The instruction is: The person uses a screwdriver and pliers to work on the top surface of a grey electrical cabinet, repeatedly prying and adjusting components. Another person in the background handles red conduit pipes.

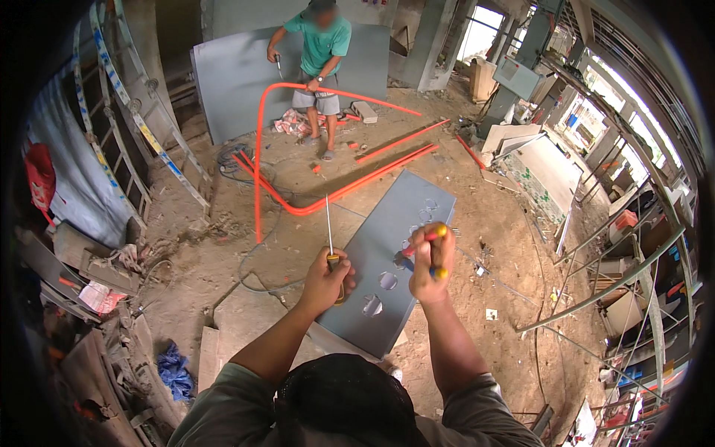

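My left hand (328, 281) is closed round the yellow-and-black handle of a screwdriver (328, 223), whose long thin shaft points up and away from me. In my right hand (430, 264) is a pair of pliers (409, 255) with red-and-yellow grips, its head slanting left and down over the panel. Below and between both hands lies a grey flat panel (372, 238). Several round holes are cut along it, some with pieces still in them. Whether the pliers touch the panel I cannot tell.
Ahead, a person in a green shirt (328, 45) holds a bent orange pipe (261, 149) and a small tool. More orange pipes (372, 179) lie on the dirt floor. Ladders (112, 97) lean at the left; a blue plastic bag (175, 371) lies lower left. Boards (544, 175) and metal frames stand right.
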The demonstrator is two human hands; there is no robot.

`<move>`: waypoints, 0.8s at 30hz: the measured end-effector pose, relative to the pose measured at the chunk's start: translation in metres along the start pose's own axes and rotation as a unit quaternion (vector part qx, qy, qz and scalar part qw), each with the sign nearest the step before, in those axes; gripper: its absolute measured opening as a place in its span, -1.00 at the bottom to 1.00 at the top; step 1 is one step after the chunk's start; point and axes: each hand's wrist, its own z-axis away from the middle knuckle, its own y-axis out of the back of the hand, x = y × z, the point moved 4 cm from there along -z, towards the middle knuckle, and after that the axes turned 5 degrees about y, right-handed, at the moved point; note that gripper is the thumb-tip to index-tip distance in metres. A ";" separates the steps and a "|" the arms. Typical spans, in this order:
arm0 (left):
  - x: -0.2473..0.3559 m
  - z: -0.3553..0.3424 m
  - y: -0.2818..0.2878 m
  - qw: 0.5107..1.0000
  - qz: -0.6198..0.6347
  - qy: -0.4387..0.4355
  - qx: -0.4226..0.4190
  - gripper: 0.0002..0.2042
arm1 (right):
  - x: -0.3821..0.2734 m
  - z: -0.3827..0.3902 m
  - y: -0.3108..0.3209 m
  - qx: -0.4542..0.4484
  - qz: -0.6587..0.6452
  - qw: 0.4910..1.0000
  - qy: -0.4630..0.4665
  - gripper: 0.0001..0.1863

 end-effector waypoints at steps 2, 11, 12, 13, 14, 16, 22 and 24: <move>-0.002 0.001 -0.001 1.000 0.004 0.002 -0.007 -0.84 | 0.019 -0.013 -0.003 -0.010 -0.005 0.998 -0.064 -0.81; 0.001 0.005 0.003 0.999 0.048 0.024 -0.006 -0.87 | 0.117 -0.115 -0.016 0.010 -0.023 0.934 -0.355 -0.72; 0.000 0.004 0.002 0.998 0.055 0.025 -0.011 -0.87 | 0.127 -0.119 -0.011 0.020 -0.028 0.924 -0.381 -0.74; 0.000 0.004 0.002 0.998 0.062 0.024 -0.010 -0.87 | 0.136 -0.121 -0.008 0.028 -0.035 0.913 -0.407 -0.75; 0.001 0.004 0.001 0.997 0.069 0.023 -0.008 -0.86 | 0.142 -0.120 -0.005 0.036 -0.043 0.900 -0.432 -0.77; 0.002 0.004 0.002 0.997 0.077 0.020 -0.007 -0.85 | 0.144 -0.116 -0.002 0.028 -0.031 0.912 -0.407 -0.75; 0.002 0.002 0.009 0.997 0.071 0.009 0.004 -0.84 | 0.065 -0.087 0.022 0.021 -0.012 0.949 -0.314 -0.57; 0.001 0.002 0.007 0.997 0.077 0.001 -0.011 -0.85 | 0.053 -0.079 0.032 0.062 -0.045 0.942 -0.325 -0.53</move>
